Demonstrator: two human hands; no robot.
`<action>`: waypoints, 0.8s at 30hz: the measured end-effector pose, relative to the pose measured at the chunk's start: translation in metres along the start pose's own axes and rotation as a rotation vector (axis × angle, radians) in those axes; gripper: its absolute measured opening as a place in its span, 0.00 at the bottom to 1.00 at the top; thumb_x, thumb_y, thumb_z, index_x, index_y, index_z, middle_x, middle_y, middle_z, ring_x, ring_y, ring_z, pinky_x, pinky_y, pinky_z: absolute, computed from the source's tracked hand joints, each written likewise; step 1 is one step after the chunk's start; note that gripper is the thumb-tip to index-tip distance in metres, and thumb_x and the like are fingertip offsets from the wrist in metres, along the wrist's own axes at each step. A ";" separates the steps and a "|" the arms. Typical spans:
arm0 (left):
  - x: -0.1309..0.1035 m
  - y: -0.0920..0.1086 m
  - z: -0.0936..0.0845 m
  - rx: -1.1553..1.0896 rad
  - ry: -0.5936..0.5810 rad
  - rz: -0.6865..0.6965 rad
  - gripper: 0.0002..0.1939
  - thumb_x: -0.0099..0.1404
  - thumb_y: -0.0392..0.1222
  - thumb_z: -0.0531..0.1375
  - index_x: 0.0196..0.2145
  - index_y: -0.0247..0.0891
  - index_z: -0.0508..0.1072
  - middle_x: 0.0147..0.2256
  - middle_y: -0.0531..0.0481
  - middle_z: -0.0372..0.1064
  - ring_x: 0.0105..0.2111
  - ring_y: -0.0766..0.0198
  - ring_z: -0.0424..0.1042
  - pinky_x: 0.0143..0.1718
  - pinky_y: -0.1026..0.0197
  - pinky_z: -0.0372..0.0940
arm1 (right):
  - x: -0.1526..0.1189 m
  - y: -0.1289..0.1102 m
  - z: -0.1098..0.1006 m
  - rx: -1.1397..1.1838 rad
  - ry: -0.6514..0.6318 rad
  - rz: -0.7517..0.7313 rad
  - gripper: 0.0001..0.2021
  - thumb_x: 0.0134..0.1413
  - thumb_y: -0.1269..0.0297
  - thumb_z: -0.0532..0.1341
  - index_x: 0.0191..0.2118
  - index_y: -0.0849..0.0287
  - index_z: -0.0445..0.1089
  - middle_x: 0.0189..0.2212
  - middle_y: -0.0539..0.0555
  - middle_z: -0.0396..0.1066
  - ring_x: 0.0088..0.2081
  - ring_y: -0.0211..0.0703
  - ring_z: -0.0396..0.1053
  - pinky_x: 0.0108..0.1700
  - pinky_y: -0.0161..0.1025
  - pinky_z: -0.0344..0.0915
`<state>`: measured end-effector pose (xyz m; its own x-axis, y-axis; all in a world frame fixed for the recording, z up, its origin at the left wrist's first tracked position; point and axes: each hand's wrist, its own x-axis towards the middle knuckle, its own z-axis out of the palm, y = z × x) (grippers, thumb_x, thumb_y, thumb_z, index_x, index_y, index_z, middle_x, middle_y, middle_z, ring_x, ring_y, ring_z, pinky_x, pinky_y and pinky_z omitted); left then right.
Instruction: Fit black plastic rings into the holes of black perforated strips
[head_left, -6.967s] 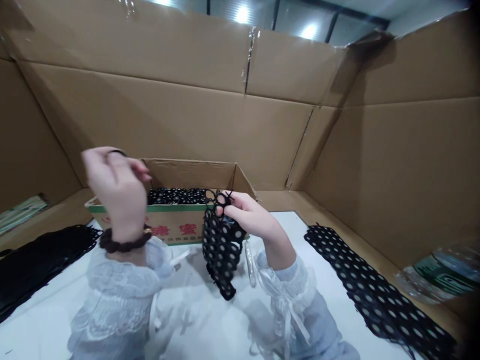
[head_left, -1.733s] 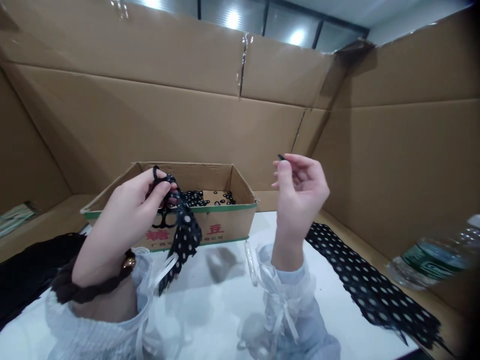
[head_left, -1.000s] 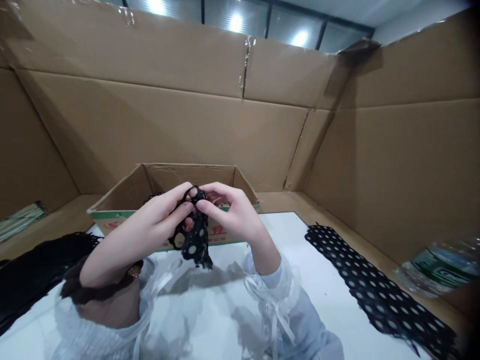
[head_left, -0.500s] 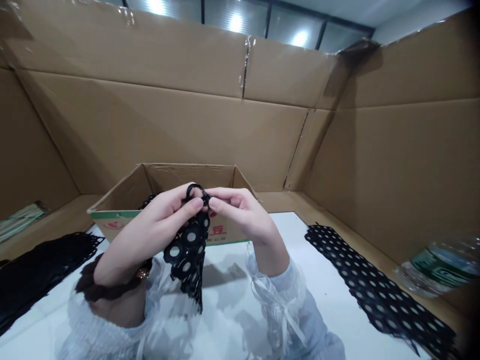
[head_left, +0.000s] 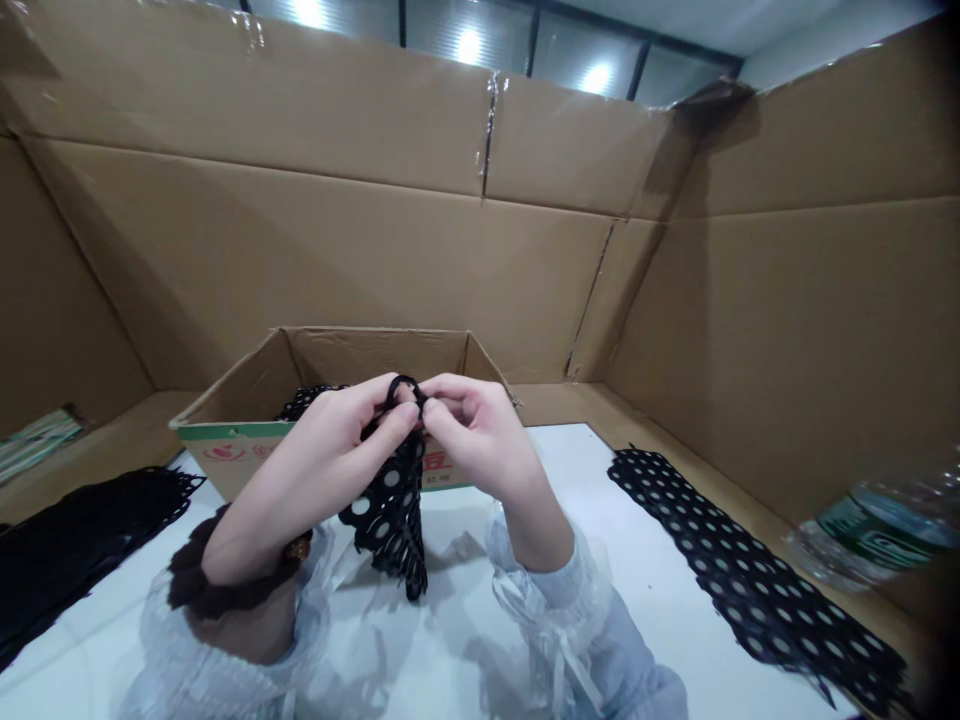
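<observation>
My left hand (head_left: 358, 432) and my right hand (head_left: 480, 425) meet in front of a cardboard box, fingertips closed in a pinch. Between them is a thin black loop (head_left: 403, 381), which looks like a hair tie, standing up above the fingers. A black polka-dot fabric strip (head_left: 386, 505) hangs from this spot, its lower end gathered to a narrow tip above the white table (head_left: 457, 620). My left thumb presses against the fabric's top; my right thumb and forefinger grip at the loop's right side. The exact join of loop and fabric is hidden by the fingers.
Behind the hands stands an open cardboard box (head_left: 247, 436) with dotted fabric (head_left: 306, 400) inside. Flat dotted strips (head_left: 742, 570) lie at right, a black pile (head_left: 82, 550) at left. A plastic bottle (head_left: 877, 530) rests far right. Tall cardboard walls (head_left: 337, 240) enclose the table.
Both hands have shifted slightly, the left one to the right. The hanging fabric has swung right and its lower end is more bunched. The loop stands a little further right.
</observation>
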<state>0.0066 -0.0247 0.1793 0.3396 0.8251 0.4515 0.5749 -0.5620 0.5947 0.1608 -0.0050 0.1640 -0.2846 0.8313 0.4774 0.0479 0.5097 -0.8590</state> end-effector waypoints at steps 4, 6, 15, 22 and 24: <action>-0.001 0.000 -0.002 0.082 -0.001 0.033 0.18 0.65 0.51 0.50 0.24 0.36 0.60 0.21 0.57 0.55 0.22 0.70 0.54 0.23 0.67 0.50 | -0.003 -0.003 0.001 -0.035 -0.013 0.021 0.06 0.44 0.68 0.57 0.30 0.62 0.68 0.24 0.49 0.69 0.26 0.33 0.66 0.29 0.32 0.63; 0.000 0.001 -0.001 0.092 -0.003 0.037 0.18 0.66 0.50 0.49 0.23 0.36 0.59 0.21 0.57 0.55 0.22 0.70 0.54 0.23 0.67 0.50 | -0.003 -0.003 0.001 0.006 -0.022 0.045 0.04 0.43 0.69 0.56 0.29 0.61 0.67 0.20 0.46 0.67 0.23 0.32 0.64 0.27 0.31 0.62; -0.001 0.008 0.005 0.080 0.129 -0.007 0.16 0.66 0.49 0.50 0.25 0.37 0.63 0.21 0.57 0.57 0.21 0.70 0.56 0.22 0.68 0.52 | 0.012 0.004 -0.011 0.426 -0.132 0.146 0.05 0.39 0.69 0.60 0.28 0.61 0.70 0.21 0.47 0.70 0.25 0.33 0.68 0.34 0.35 0.68; -0.006 0.007 -0.006 0.002 0.198 -0.082 0.16 0.64 0.47 0.52 0.23 0.36 0.62 0.21 0.57 0.58 0.22 0.71 0.57 0.22 0.69 0.53 | -0.001 -0.003 -0.032 0.183 0.116 -0.048 0.08 0.49 0.64 0.59 0.34 0.62 0.70 0.28 0.53 0.73 0.30 0.37 0.72 0.37 0.39 0.71; -0.010 0.004 -0.011 -0.059 0.255 -0.143 0.15 0.64 0.49 0.53 0.25 0.36 0.63 0.22 0.57 0.59 0.24 0.71 0.58 0.22 0.69 0.53 | -0.004 -0.001 -0.048 0.066 0.383 -0.175 0.09 0.52 0.63 0.56 0.36 0.61 0.69 0.28 0.53 0.73 0.29 0.37 0.72 0.35 0.39 0.71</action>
<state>-0.0032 -0.0358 0.1843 0.0555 0.8594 0.5083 0.5566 -0.4493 0.6988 0.2081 0.0015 0.1718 0.0938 0.7620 0.6407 -0.0346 0.6457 -0.7628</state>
